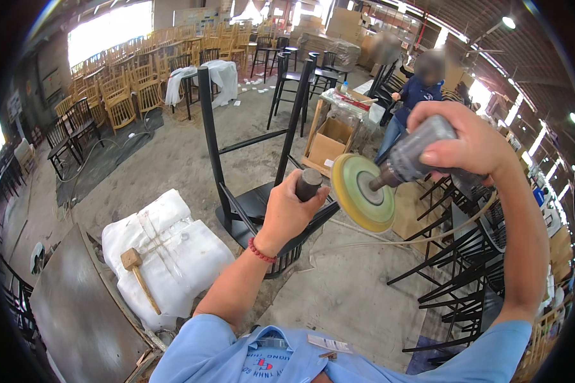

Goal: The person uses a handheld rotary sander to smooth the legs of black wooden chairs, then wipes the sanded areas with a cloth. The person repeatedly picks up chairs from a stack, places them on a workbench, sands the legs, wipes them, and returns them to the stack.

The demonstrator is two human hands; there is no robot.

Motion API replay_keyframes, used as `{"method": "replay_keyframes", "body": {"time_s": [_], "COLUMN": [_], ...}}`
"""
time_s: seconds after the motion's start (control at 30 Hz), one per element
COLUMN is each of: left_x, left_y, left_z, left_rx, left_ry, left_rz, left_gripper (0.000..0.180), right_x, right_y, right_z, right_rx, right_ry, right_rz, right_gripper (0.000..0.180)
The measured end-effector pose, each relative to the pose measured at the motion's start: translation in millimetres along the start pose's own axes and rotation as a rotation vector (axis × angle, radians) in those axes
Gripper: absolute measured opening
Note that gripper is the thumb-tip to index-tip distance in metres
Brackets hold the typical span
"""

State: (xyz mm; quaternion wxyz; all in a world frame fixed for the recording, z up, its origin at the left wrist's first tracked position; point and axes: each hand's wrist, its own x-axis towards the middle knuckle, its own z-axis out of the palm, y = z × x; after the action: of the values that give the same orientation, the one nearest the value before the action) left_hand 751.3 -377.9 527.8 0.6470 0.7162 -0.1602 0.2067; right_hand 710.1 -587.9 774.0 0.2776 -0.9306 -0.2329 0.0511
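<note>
Head view: right hand [469, 143] is grasping a power tool [407, 156], its long axis pointing down-left, disc [358, 185] foremost. Left hand [289, 207] is clasping a dark post [309, 184].

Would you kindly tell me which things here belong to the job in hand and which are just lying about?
In the job, it seems:
power tool with yellow disc, in the right hand
dark cylinder, possibly a chair leg, in the left hand
upturned chair

Lying about, apparently:
mallet on the white bundle
cardboard box
wooden chairs
</note>
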Motion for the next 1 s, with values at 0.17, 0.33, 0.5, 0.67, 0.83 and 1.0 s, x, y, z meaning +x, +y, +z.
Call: {"method": "replay_keyframes", "body": {"time_s": [0.17,0.33,0.5,0.67,0.83,1.0], "left_x": [-3,-4,-7,-8,-10,-11], "left_y": [-7,-14,-1,-1,-11,-3], "left_z": [1,3,2,4,3,5], "left_rx": [-0.037,-0.028,-0.015,0.015,-0.033,-0.011], "left_ry": [-0.032,-0.015,-0.024,-0.053,-0.004,-0.019], "left_rz": [-0.004,0.043,-0.036,-0.013,0.060,0.019], "left_gripper": [0.031,0.031,0.032,0.031,0.033,0.033], "right_x": [36,47,47,41,47,43], "right_y": [-28,-39,-36,-46,-51,-45], "right_z": [13,16,9,8,19,11], "right_rx": [-0.179,-0.218,-0.327,-0.271,-0.269,-0.273], "right_ry": [-0.156,-0.137,-0.045,-0.092,-0.105,-0.066], "right_rz": [0.114,0.141,0.149,0.148,0.180,0.241], "right_gripper": [0.044,0.044,0.043,0.044,0.045,0.045]}}
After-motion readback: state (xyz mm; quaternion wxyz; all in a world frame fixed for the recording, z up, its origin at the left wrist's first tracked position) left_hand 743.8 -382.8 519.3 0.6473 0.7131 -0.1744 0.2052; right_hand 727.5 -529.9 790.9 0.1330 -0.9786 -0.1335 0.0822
